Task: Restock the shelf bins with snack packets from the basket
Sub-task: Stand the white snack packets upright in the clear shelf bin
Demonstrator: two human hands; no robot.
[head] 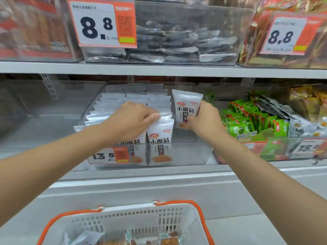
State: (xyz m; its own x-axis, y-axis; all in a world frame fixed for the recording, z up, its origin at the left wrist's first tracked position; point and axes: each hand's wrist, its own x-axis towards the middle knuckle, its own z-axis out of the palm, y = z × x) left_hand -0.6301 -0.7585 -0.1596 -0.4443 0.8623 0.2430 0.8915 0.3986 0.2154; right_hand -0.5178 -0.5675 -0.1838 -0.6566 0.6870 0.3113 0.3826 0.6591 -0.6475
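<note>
Gripping one white packet (187, 106) upright at frame centre, the right hand (205, 121) holds it over the clear bin (185, 154); the left hand (131, 119) curls its fingers over the packed row (160, 133) (same brand). The basket (134, 221) sits bottom centre.

Bright, even light; soft overall blur, wide-angle warp at the edges.

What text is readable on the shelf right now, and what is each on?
"8.8": upper left price tag.
"8.8": upper right price tag.
"小面筋 辣条": white packet held by right hand.
"小面筋": front packet touched by left hand.
"13.5": middle bin tag.
"15.", cut off: right bin tag.
"新品上市": green card.
Small print and QR codes: too blurred.
</note>
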